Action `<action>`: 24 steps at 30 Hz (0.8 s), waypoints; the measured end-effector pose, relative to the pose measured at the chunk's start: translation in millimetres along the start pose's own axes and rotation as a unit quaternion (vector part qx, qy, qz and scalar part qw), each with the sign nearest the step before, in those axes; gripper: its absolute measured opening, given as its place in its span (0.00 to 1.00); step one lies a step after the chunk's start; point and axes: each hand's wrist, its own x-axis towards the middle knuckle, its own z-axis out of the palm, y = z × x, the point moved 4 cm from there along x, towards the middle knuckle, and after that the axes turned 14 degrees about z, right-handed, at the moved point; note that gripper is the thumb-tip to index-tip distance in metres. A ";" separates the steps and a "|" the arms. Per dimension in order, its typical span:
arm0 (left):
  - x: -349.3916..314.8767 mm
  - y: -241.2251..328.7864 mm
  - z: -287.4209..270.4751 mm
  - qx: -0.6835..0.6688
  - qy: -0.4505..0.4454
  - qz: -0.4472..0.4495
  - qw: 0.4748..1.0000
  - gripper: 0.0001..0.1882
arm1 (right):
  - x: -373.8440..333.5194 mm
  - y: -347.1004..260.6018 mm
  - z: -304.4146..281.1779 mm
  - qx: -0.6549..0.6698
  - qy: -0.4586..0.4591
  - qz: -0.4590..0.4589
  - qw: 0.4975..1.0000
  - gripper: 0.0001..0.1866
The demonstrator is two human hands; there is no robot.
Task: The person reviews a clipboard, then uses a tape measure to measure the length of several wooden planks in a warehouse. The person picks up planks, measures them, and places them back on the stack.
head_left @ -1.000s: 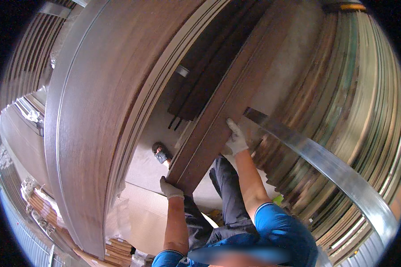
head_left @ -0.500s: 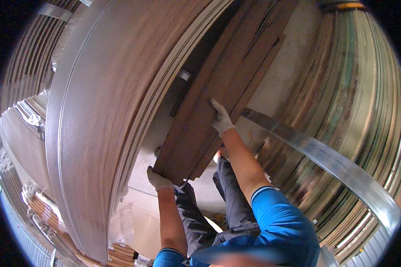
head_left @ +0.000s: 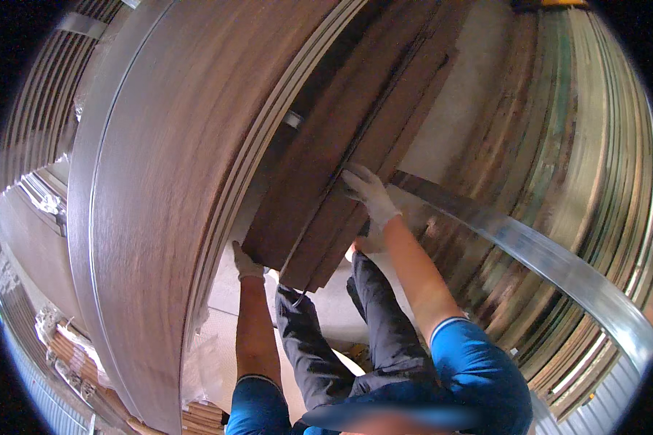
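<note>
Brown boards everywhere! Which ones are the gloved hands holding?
The short dark brown boards bunched in the middle. The left hand props their bottom end and the right hand presses on top. The big wood-grain panel at the left stands untouched.
</note>
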 end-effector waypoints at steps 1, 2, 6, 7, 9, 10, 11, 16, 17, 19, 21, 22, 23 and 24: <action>9.2 -9.2 -2.1 -0.003 -0.062 0.015 0.998 0.39 | -6.0 5.8 -7.9 -0.010 0.020 0.001 1.000 0.35; 17.5 -18.2 -6.0 -0.002 -0.077 0.016 0.997 0.39 | -11.1 12.5 -15.9 -0.020 0.041 0.002 0.999 0.33; 31.8 -42.3 -14.3 -0.006 -0.104 -0.036 0.994 0.39 | -21.9 40.9 -36.9 -0.009 0.045 -0.024 0.999 0.29; 30.6 -44.1 -14.1 -0.008 -0.108 -0.042 0.993 0.39 | -24.2 48.5 -41.6 -0.015 0.055 -0.025 0.998 0.29; 25.4 -46.1 -12.6 0.037 -0.134 -0.051 0.989 0.40 | -27.1 58.8 -51.0 -0.104 0.103 -0.045 0.988 0.28; 22.1 -47.1 -16.3 0.090 -0.102 -0.039 0.990 0.40 | -27.6 61.7 -56.0 -0.187 0.139 -0.064 0.970 0.28; 17.7 -42.5 -17.4 0.132 -0.120 0.044 0.983 0.40 | -29.2 67.4 -62.5 -0.215 0.184 -0.064 0.957 0.28; -32.3 -74.1 -51.4 0.077 -0.029 -0.020 0.996 0.37 | -20.4 96.3 -94.5 -0.071 0.278 -0.076 0.955 0.29; -49.2 -81.9 -59.9 0.066 -0.035 -0.042 0.996 0.37 | -16.0 101.4 -99.1 -0.051 0.294 -0.064 0.952 0.29; -82.2 -96.4 -72.0 0.047 -0.043 -0.084 0.994 0.37 | -6.6 108.8 -99.5 -0.013 0.273 -0.026 0.961 0.31; -99.6 -106.5 -72.3 0.033 -0.041 -0.083 0.995 0.38 | -3.3 103.7 -92.0 0.002 0.246 -0.033 0.969 0.30; -105.8 -108.5 -71.6 0.028 -0.033 -0.060 0.997 0.39 | -5.1 94.7 -85.0 -0.003 0.222 -0.079 0.972 0.29; -110.2 -108.6 -69.0 0.026 -0.044 -0.029 0.998 0.40 | -8.2 89.9 -81.2 0.016 0.227 -0.041 0.973 0.28; -111.5 -108.5 -67.7 0.100 -0.040 -0.005 0.994 0.37 | -14.1 78.1 -74.2 0.017 0.199 -0.079 0.977 0.28</action>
